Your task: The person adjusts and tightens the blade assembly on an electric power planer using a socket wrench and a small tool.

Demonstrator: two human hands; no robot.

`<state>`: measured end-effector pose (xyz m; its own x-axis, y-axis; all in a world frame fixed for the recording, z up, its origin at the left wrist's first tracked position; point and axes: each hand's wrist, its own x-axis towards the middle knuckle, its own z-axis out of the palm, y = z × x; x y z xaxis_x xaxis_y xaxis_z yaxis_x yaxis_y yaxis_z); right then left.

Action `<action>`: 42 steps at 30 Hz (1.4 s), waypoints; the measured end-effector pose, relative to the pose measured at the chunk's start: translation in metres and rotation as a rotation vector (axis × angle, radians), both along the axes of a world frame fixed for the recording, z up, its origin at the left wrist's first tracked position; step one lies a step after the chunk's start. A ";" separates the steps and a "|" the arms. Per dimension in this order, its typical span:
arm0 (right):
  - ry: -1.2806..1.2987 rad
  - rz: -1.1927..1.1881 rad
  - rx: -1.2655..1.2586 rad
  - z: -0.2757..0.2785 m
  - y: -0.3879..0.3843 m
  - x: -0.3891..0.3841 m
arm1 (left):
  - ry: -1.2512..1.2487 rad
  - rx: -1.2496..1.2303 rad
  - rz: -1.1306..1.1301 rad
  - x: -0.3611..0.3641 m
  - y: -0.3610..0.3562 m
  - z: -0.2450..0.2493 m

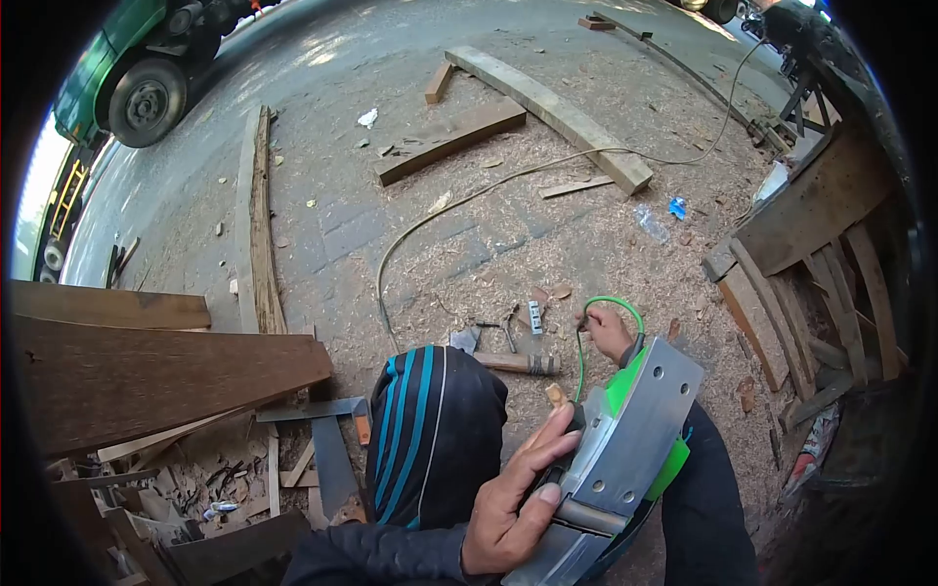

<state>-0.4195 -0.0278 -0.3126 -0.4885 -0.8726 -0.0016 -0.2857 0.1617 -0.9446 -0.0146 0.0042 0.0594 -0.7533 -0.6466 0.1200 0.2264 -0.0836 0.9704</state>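
An electric planer (pixel 630 420) with a green body is turned so that its metal sole faces up. My left hand (pixel 518 488) is wrapped round the planer's near left side, fingers by its dark part. Beyond the tool's far end, my right hand (pixel 608 330) is closed on the green cable (pixel 625 302), which loops from the planer. Near that hand on the ground lie a hammer (pixel 513 362) with a wooden handle and a small white-and-dark object (pixel 534 317). My knee (pixel 430 439), in dark striped cloth, is left of the planer.
Wooden beams (pixel 547 112) and shavings lie on the paving ahead. A pale cord (pixel 440 210) curves across the ground. Large boards (pixel 166 381) and a metal square (pixel 332 459) are at the left. More planks (pixel 811 293) stand at the right. A green truck (pixel 117 73) is at the upper left.
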 end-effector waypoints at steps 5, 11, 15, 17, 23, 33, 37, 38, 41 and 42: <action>-0.361 0.134 0.589 0.055 -0.024 0.043 | 0.000 0.032 0.007 -0.001 -0.009 -0.017; 0.103 0.154 0.452 0.046 -0.039 0.044 | 0.025 -0.060 0.111 -0.003 -0.021 -0.029; -0.376 0.041 0.534 0.042 -0.049 0.058 | -0.031 0.098 0.052 -0.001 -0.028 -0.020; -0.354 0.067 0.552 0.043 -0.051 0.066 | -0.040 0.105 0.065 -0.001 -0.029 -0.019; -0.339 0.074 0.501 -0.003 -0.048 0.064 | -0.059 0.109 0.078 -0.002 -0.033 -0.018; -0.337 -0.084 0.303 0.059 -0.016 0.037 | -0.072 0.136 0.158 0.001 -0.022 -0.013; -0.321 -0.243 0.092 0.134 0.036 0.046 | -0.062 0.066 0.214 0.004 -0.009 -0.006; -0.316 -0.306 -0.040 0.143 0.048 0.045 | -0.061 0.056 0.276 0.003 -0.005 -0.006; -0.301 -0.410 0.003 0.181 0.101 0.047 | -0.059 0.000 0.281 0.005 0.001 -0.002; -0.290 -0.419 -0.016 0.196 0.119 0.055 | -0.076 -0.003 0.291 0.006 0.003 -0.001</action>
<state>-0.3648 0.0909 -0.1170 -0.7782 -0.6025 -0.1774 0.0752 0.1911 -0.9787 -0.0082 0.0068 0.0583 -0.5435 -0.8362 0.0727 0.1673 -0.0230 0.9856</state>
